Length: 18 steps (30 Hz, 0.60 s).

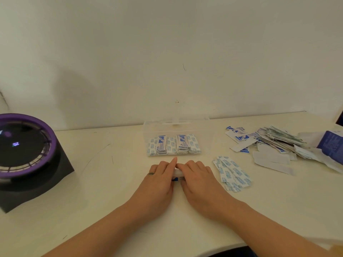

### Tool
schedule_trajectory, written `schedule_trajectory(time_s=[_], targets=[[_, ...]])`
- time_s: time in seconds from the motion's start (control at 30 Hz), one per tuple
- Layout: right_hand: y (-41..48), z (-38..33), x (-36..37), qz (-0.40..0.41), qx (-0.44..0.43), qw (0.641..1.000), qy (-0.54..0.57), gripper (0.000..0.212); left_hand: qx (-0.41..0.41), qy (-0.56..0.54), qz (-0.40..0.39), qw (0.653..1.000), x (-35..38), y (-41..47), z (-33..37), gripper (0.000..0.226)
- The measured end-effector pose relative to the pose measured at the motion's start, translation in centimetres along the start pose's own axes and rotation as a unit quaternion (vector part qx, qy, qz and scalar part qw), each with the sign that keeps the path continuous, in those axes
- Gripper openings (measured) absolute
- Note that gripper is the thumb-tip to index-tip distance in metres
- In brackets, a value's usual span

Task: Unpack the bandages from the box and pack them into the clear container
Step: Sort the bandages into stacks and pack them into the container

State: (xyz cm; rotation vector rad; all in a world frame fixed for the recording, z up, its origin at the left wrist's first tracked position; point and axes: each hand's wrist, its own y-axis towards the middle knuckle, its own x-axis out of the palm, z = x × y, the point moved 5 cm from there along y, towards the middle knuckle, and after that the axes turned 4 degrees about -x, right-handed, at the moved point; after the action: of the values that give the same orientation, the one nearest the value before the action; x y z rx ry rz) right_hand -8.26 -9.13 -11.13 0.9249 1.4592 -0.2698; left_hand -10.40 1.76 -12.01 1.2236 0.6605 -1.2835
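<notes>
A clear container [148, 130] stands open at the table's middle back, with several wrapped bandages [173, 145] packed upright inside. Just in front of it my left hand [160, 179] and my right hand [197, 178] meet, both gripping a small stack of bandages [178, 173] between them on the table; most of the stack is hidden by my fingers. A loose fan of blue-and-white bandages [231, 173] lies to the right of my right hand. A larger heap of bandages [274, 141] spills from the blue box [331, 144] at the far right.
A black unit with a purple ring [27, 151] stands at the left of the cream table [111, 182]. The white wall is close behind the container. The table's front edge curves near the bottom right.
</notes>
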Motion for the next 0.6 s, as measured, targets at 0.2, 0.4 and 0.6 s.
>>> schedule_trajectory(time_s=[0.2,0.4,0.6], targets=[[0.6,0.2,-0.2,-0.012,-0.004,0.999,0.045,0.036,-0.012,-0.050,0.021,0.998,-0.6,0.3,-0.1,0.059],[2.3,0.6,-5.5,0.044,0.129,0.894,0.428,0.021,-0.126,-0.544,0.105,0.823,-5.9,2.2,0.5,0.046],[2.2,0.0,-6.1,0.012,0.186,0.782,0.594,0.026,-0.157,-0.664,0.050,0.730,-5.2,3.6,4.6,0.022]])
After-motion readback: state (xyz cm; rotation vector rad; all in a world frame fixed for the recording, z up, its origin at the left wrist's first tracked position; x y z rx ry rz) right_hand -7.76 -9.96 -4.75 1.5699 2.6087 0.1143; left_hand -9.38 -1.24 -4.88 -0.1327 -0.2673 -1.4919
